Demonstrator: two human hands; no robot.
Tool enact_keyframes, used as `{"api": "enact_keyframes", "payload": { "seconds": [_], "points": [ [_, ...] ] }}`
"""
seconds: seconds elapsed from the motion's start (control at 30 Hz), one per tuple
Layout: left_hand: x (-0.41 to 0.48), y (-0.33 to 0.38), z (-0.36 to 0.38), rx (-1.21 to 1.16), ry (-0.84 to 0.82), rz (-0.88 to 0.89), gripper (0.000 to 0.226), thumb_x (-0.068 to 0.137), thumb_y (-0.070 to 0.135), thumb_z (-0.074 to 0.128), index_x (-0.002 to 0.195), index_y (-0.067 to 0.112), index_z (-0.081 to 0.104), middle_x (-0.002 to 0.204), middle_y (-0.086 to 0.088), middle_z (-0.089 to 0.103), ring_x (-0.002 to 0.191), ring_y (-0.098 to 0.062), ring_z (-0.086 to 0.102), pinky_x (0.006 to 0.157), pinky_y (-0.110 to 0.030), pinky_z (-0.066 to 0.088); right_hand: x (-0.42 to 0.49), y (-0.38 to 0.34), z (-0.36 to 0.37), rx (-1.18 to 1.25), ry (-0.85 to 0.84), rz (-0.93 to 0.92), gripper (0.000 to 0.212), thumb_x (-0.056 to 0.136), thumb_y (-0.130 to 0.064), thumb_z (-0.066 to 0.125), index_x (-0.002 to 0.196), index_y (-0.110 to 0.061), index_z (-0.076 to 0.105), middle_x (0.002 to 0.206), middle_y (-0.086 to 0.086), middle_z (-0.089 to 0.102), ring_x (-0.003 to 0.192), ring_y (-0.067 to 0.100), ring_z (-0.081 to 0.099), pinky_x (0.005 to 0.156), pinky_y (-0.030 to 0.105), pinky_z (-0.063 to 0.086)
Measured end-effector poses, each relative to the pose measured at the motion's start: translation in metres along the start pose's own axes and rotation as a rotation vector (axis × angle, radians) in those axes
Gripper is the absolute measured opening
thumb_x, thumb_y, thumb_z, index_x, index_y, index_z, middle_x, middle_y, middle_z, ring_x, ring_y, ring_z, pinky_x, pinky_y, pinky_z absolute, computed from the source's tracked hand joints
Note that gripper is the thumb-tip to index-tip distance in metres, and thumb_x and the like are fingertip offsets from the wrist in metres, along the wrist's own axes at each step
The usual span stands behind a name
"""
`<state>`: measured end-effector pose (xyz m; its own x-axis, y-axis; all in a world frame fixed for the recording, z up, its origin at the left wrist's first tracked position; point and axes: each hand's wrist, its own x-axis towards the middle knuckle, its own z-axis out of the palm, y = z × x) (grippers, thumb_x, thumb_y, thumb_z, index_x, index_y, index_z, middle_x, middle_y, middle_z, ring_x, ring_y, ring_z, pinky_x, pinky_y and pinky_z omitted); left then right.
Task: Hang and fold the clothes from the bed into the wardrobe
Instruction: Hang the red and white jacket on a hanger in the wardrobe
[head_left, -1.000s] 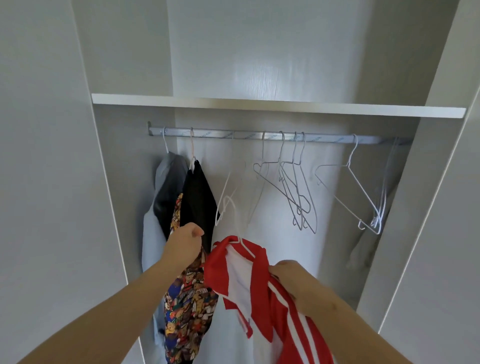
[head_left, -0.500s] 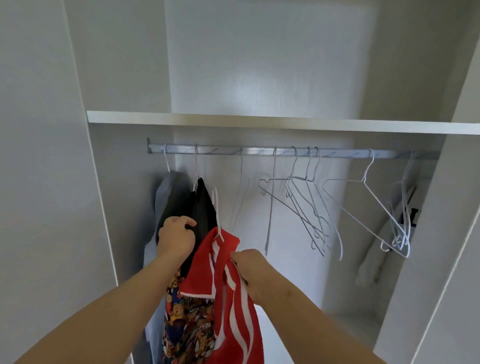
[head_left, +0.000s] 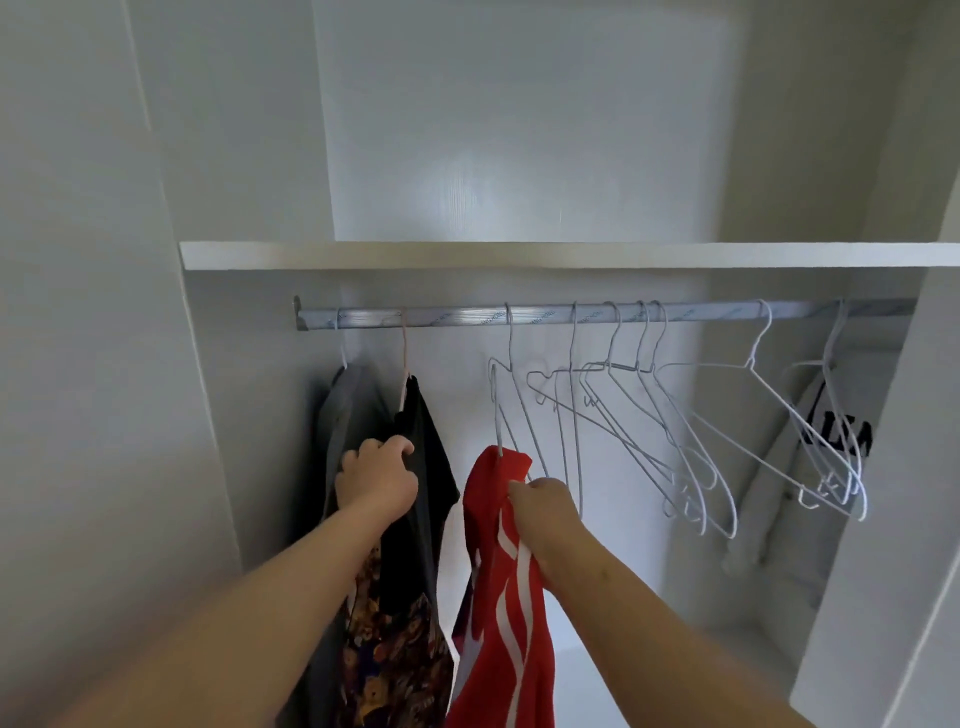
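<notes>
"Red striped shirt (head_left: 498, 597), where have you got it?"

"In my right hand (head_left: 545, 512). My fingers are curled tight round the cloth at its neck, just under the wire of its hanger (head_left: 497, 415). The hook is up inside the wardrobe (head_left: 519, 130) but hangs below the rail (head_left: 457, 317), not on it yet."

"And your left?"

"My left hand (head_left: 376, 480) grips the black shirt (head_left: 423, 431) that hangs on the rail. The fingers are closed on its shoulder, and I judge that this keeps a gap free beside the grey garment (head_left: 353, 410)."

"What could go wrong?"

"I seem to hold more cloth than wire. If so, the hanger may tip as I lift, and the shirt may slide off one shoulder. The hook also stands just beside the empty wire hangers (head_left: 644, 364), so it may catch one and tangle or drag it along. And if my left fingers slacken, the black shirt swings back into the gap."

"Anything else in the way?"

"Those empty hangers are tilted and cross one another, so the free stretch of rail is narrow. The shelf (head_left: 519, 255) sits close above the rail, which I think leaves the hook little room to go over. Patterned cloth (head_left: 395, 654) hangs below the black shirt. A white garment (head_left: 769, 519) with black lettering hangs at the far right, well apart."
</notes>
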<state>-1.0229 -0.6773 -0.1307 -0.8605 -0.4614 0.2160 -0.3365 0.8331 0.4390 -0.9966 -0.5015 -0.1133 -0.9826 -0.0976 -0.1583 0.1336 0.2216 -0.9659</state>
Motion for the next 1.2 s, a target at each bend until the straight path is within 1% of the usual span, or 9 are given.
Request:
{"api": "enact_keyframes", "payload": {
  "seconds": [0.17, 0.3, 0.4, 0.57, 0.63, 0.73, 0.9, 1.0, 1.2],
  "points": [
    [0.018, 0.008, 0.002, -0.128, -0.007, 0.015, 0.038, 0.091, 0.019, 0.049, 0.128, 0.023, 0.047, 0.136, -0.007, 0.039, 0.120, -0.027, 0.040, 0.095, -0.037, 0.041, 0.005, -0.011, 0.010, 0.002, 0.008, -0.132, 0.021, 0.096, -0.017, 0.038, 0.081, -0.007, 0.049, 0.067, 0.005, 0.049, 0.051, 0.012, 0.047, 0.042, 0.016, 0.040],
    [0.033, 0.015, -0.007, -0.288, -0.016, 0.046, 0.036, 0.090, 0.013, 0.051, 0.126, 0.018, 0.051, 0.129, -0.008, 0.046, 0.098, -0.022, 0.056, 0.077, -0.032, 0.051, 0.023, -0.040, 0.009, 0.058, 0.002, -0.198, 0.020, 0.096, -0.017, 0.037, 0.088, -0.005, 0.050, 0.075, 0.010, 0.052, 0.057, 0.016, 0.049, 0.051, 0.023, 0.043],
    [0.042, 0.017, -0.010, -0.355, -0.018, 0.075, 0.032, 0.087, 0.012, 0.057, 0.118, 0.018, 0.056, 0.125, -0.005, 0.051, 0.095, -0.018, 0.056, 0.077, -0.029, 0.049, 0.042, -0.057, 0.008, 0.029, 0.007, -0.253, 0.020, 0.097, -0.018, 0.037, 0.086, -0.006, 0.049, 0.075, 0.009, 0.052, 0.058, 0.016, 0.050, 0.052, 0.023, 0.043],
    [0.048, 0.016, -0.002, -0.473, -0.194, 0.128, 0.035, 0.077, 0.012, 0.072, 0.106, 0.025, 0.058, 0.099, 0.009, 0.048, 0.080, 0.000, 0.046, 0.056, -0.007, 0.034, 0.081, -0.067, 0.012, -0.008, 0.010, -0.283, 0.025, 0.098, -0.019, 0.037, 0.095, -0.002, 0.054, 0.081, 0.012, 0.057, 0.065, 0.020, 0.056, 0.058, 0.028, 0.048],
    [0.047, 0.016, 0.004, -0.495, -0.190, 0.124, 0.033, 0.077, 0.012, 0.072, 0.101, 0.028, 0.056, 0.095, 0.012, 0.049, 0.079, -0.001, 0.049, 0.055, -0.007, 0.036, 0.098, -0.064, 0.014, -0.008, 0.001, -0.269, 0.025, 0.098, -0.019, 0.037, 0.094, -0.001, 0.055, 0.083, 0.014, 0.059, 0.070, 0.023, 0.058, 0.065, 0.034, 0.051],
    [0.050, 0.015, 0.009, -0.543, -0.149, 0.097, 0.028, 0.081, 0.011, 0.067, 0.096, 0.031, 0.054, 0.092, 0.010, 0.050, 0.073, -0.004, 0.053, 0.052, -0.012, 0.038, 0.117, -0.054, 0.018, -0.029, -0.016, -0.249, 0.022, 0.098, -0.018, 0.037, 0.085, -0.007, 0.051, 0.076, 0.009, 0.056, 0.064, 0.019, 0.055, 0.056, 0.029, 0.048],
    [0.047, 0.014, 0.018, -0.642, -0.066, 0.033, 0.027, 0.085, 0.009, 0.059, 0.092, 0.034, 0.056, 0.101, 0.006, 0.055, 0.079, -0.007, 0.058, 0.055, -0.011, 0.040, 0.141, -0.031, 0.028, -0.087, -0.019, -0.236, 0.019, 0.097, -0.019, 0.039, 0.090, -0.006, 0.052, 0.081, 0.008, 0.058, 0.072, 0.020, 0.058, 0.066, 0.031, 0.051],
    [0.043, 0.015, 0.020, -0.715, -0.046, 0.001, 0.025, 0.087, 0.011, 0.057, 0.094, 0.035, 0.057, 0.107, 0.002, 0.058, 0.085, -0.011, 0.060, 0.062, -0.016, 0.045, 0.146, -0.027, 0.034, -0.061, -0.023, -0.244, 0.019, 0.097, -0.020, 0.039, 0.091, -0.006, 0.051, 0.080, 0.007, 0.056, 0.070, 0.018, 0.056, 0.062, 0.028, 0.048],
    [0.031, 0.011, 0.018, -0.731, 0.040, -0.084, 0.019, 0.088, 0.015, 0.058, 0.098, 0.031, 0.058, 0.117, 0.002, 0.055, 0.081, -0.006, 0.058, 0.060, -0.014, 0.043, 0.144, -0.017, 0.036, -0.022, -0.087, -0.193, 0.014, 0.097, -0.022, 0.043, 0.103, -0.010, 0.049, 0.093, 0.011, 0.059, 0.073, 0.019, 0.056, 0.057, 0.026, 0.044]
  ]
}}
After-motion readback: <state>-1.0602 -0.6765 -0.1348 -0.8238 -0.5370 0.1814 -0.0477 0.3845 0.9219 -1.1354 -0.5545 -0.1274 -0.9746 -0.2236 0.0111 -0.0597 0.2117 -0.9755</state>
